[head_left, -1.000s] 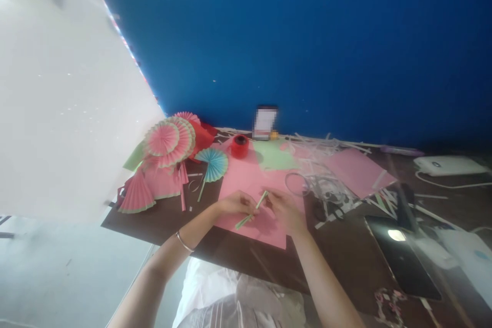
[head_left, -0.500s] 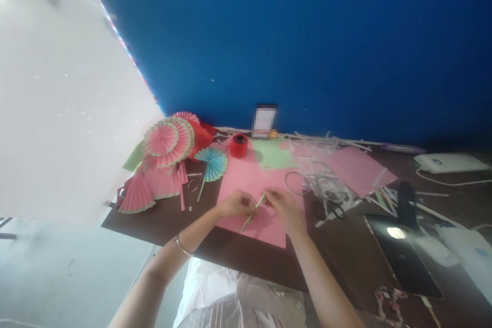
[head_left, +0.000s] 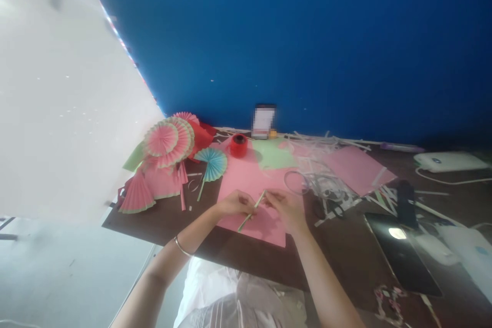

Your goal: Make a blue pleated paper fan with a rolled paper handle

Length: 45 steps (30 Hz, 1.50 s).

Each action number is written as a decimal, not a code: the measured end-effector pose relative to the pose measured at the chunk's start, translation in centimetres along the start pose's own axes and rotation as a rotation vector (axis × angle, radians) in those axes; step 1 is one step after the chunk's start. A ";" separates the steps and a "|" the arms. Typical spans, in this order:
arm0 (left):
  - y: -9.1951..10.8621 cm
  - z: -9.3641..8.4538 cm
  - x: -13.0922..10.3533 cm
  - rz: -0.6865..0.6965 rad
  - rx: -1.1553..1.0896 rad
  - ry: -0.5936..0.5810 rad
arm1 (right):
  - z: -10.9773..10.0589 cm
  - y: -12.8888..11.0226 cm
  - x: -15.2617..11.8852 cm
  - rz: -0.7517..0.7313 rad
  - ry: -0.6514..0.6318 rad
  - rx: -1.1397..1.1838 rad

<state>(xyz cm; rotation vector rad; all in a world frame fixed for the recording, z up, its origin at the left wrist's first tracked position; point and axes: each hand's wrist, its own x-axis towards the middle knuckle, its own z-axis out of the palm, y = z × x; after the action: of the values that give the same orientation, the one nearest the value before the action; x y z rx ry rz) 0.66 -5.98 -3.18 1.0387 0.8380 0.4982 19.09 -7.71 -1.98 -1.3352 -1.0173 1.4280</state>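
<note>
Between my hands is a thin pale-green paper strip (head_left: pixel 245 222), narrow like a rolled or folded stick, slanting from lower left to upper right. My left hand (head_left: pixel 235 203) pinches it near the middle. At its upper end, the fingertips of my right hand (head_left: pixel 283 206) close on it. Both hands are just above a large pink paper sheet (head_left: pixel 234 179) on the dark table. Beyond them, a red tape roll (head_left: pixel 239 146) stands on the sheet near a light-green paper (head_left: pixel 274 155). A small blue folded fan (head_left: pixel 213 164) with a green handle lies to the left.
Pink-and-green pleated paper fans (head_left: pixel 161 138) are piled at the left. White paper scraps (head_left: pixel 319 164), a pink sheet (head_left: pixel 355 169) and scissors (head_left: pixel 334 210) lie to the right. Farther right are a dark tablet (head_left: pixel 400 256) and a white power bank (head_left: pixel 451 162). A blue wall (head_left: pixel 292 51) rises behind.
The green strip has shifted slightly toward the lower left and turned a little in my fingers. Both hands stay almost in place.
</note>
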 end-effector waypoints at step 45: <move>0.7 1.3 1.6 0.293 -0.128 0.313 | 2.2 -0.7 -0.7 -0.398 0.203 -0.439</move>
<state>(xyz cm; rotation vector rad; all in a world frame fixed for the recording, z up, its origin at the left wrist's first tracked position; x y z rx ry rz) 2.62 -5.27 -2.84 0.9828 0.9187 0.9702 17.00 -8.18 -1.02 -1.4447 -1.4163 0.7820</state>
